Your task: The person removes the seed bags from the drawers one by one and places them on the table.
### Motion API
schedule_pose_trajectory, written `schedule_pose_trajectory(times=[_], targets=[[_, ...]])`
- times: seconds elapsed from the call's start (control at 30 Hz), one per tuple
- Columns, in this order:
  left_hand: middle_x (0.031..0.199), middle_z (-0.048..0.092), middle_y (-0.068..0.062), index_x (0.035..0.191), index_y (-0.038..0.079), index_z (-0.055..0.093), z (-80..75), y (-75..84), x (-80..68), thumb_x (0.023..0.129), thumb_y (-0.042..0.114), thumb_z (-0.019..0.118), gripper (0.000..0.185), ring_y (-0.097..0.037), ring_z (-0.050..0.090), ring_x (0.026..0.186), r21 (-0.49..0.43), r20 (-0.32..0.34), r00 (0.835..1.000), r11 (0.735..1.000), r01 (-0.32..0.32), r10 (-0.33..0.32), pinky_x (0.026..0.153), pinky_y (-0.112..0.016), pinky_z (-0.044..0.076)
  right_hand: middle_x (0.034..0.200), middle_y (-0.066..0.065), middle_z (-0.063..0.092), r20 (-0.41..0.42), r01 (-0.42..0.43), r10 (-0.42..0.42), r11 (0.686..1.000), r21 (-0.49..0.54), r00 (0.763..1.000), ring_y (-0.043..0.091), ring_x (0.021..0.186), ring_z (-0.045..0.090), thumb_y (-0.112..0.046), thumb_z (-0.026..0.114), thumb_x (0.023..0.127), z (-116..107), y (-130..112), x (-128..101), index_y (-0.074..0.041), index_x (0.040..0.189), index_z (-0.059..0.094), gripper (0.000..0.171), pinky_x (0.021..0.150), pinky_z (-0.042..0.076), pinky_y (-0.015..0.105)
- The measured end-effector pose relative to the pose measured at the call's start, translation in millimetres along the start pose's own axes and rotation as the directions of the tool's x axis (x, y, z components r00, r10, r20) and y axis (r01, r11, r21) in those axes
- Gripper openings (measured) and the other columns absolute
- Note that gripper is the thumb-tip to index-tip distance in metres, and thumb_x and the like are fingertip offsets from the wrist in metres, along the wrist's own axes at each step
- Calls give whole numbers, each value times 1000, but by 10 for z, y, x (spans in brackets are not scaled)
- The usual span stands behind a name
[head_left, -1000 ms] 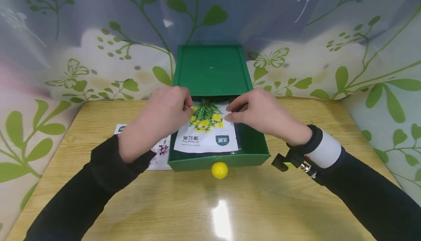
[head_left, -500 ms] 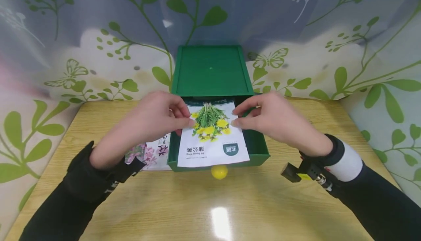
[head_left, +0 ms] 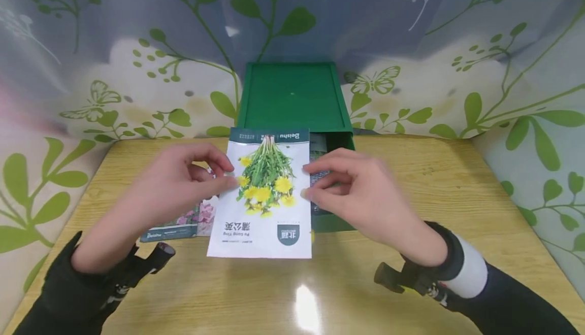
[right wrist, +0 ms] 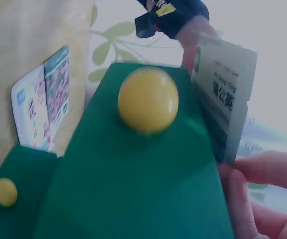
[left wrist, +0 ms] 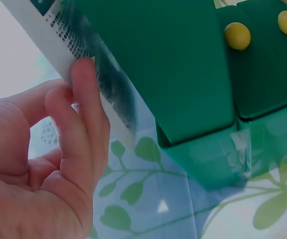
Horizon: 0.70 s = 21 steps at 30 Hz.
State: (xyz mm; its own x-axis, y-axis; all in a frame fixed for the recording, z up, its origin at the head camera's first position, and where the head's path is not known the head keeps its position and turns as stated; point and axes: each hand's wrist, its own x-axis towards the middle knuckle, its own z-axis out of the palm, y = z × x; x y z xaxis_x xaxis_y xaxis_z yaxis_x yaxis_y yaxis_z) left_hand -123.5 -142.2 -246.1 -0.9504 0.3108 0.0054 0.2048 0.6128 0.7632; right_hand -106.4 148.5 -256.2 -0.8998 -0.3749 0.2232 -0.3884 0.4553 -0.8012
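Observation:
A white seed packet (head_left: 256, 233) printed with yellow dandelions is held up in front of the open green drawer (head_left: 335, 223), its lettering upside down in the head view. My left hand (head_left: 183, 180) pinches its left edge between thumb and fingers. On the opposite edge, my right hand (head_left: 361, 188) pinches it the same way. The left wrist view shows fingers against the printed back of the packet (left wrist: 59, 30). Behind it, a darker packet (head_left: 318, 144) lies inside the drawer, mostly covered.
The green drawer box (head_left: 292, 99) stands at the back of the wooden table (head_left: 411, 172), against a leaf-patterned cloth. Two packets with pink flowers (head_left: 171, 229) lie to the left. A yellow knob (right wrist: 148, 99) sits on the drawer front, with further green drawers (left wrist: 270, 59) beside it.
The dandelion packet has come up out of the drawer, toward me and to the left, with both hands holding its edges. A darker packet now shows in the drawer.

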Motion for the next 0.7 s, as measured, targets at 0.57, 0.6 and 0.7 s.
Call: schedule_pose_trajectory(times=[0.57, 0.6, 0.7], targets=[[80, 71, -8, 103, 8, 68, -251, -761, -500, 90, 6, 74, 14, -20, 66, 65, -93, -67, 998, 995, -20, 13, 58, -28, 51, 114, 5, 62, 1, 225, -226, 969, 104, 974, 3, 86, 66, -1, 77, 85, 788, -315, -4, 1, 117, 70, 33, 75, 52, 14], [81, 72, -8, 103, 7, 68, -270, -814, -520, 90, 5, 74, 14, -20, 66, 66, -90, -65, 998, 996, -13, 7, 59, -28, 52, 115, 6, 61, 9, 239, -241, 968, 82, 971, 3, 87, 67, -1, 76, 86, 855, -328, 0, 1, 118, 69, 32, 76, 51, 13], [82, 72, -9, 103, 6, 67, -305, -964, -547, 91, 6, 74, 14, -20, 67, 67, -74, -63, 998, 997, 16, -21, 60, -29, 53, 119, 7, 59, 25, 296, -296, 955, -27, 955, 4, 89, 67, -4, 73, 89, 1035, -347, -3, 0, 121, 69, 32, 78, 47, 8]])
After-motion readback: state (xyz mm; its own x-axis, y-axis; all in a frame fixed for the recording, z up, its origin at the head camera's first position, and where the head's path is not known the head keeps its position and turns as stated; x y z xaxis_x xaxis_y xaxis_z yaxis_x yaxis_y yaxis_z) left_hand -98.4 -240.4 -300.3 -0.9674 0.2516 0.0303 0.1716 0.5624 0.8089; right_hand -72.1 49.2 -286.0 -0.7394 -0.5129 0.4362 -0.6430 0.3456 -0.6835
